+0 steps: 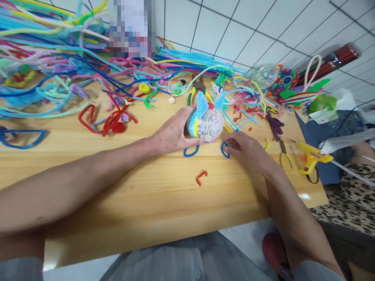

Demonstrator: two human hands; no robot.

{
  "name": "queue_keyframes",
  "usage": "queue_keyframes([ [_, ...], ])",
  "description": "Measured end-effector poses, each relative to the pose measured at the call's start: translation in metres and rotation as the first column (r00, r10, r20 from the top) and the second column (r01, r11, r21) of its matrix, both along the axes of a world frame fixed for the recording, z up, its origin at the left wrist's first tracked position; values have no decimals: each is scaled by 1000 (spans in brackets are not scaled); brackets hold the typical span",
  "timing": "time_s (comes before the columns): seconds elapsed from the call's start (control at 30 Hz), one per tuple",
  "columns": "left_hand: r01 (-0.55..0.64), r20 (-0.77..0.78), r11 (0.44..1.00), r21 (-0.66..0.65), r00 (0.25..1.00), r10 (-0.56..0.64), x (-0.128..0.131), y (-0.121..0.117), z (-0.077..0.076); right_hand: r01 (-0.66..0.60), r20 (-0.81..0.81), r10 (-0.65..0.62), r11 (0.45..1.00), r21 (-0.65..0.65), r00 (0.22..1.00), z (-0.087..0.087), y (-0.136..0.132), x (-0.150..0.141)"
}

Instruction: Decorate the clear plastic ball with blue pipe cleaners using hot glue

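My left hand (175, 130) is wrapped round the left side of a clear round ball (210, 125) wound partly with coloured pipe cleaners. Two light-blue ear shapes (202, 106) stand up from its top. To the right of the ball, my right hand (249, 150) has its fingers closed at a small blue pipe-cleaner loop (225, 150); the fingertips are partly hidden. A second blue loop (191, 151) lies just below my left hand. Nearer to me on the table is a short bent red pipe cleaner (200, 178).
Pipe cleaners (58, 70) in many colours cover the back and left of the wooden table (131, 207). Behind the ball lie pliers (199, 86). At the right are a yellow glue gun (313, 156) with a cord, small yellow-handled pliers (284, 156) and decorated balls (285, 82).
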State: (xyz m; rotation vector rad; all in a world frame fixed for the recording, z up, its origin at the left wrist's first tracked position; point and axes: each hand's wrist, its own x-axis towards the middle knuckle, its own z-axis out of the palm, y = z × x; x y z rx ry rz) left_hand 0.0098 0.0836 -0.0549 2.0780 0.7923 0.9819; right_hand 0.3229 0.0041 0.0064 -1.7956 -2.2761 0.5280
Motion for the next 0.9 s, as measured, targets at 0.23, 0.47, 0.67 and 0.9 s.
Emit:
queue_keyframes([
  [0.23, -11, 8, 1000, 4, 1000, 11, 0, 1, -2, 60, 6, -60, 988, -142, 998, 7, 6, -8],
  [0.47, -1, -2, 1000, 2, 1000, 1, -1, 0, 0, 122, 23, -120, 985, -124, 993, 6, -1, -14],
  [0.67, 9, 6, 1000, 8, 1000, -9, 0, 1, -2, 195, -249, -219, 974, -117, 943, 16, -15, -10],
  [0.9, 21, 44, 1000, 20, 999, -22, 3, -1, -1, 212, -669, -316, 949, -235, 673, 39, -30, -25],
])
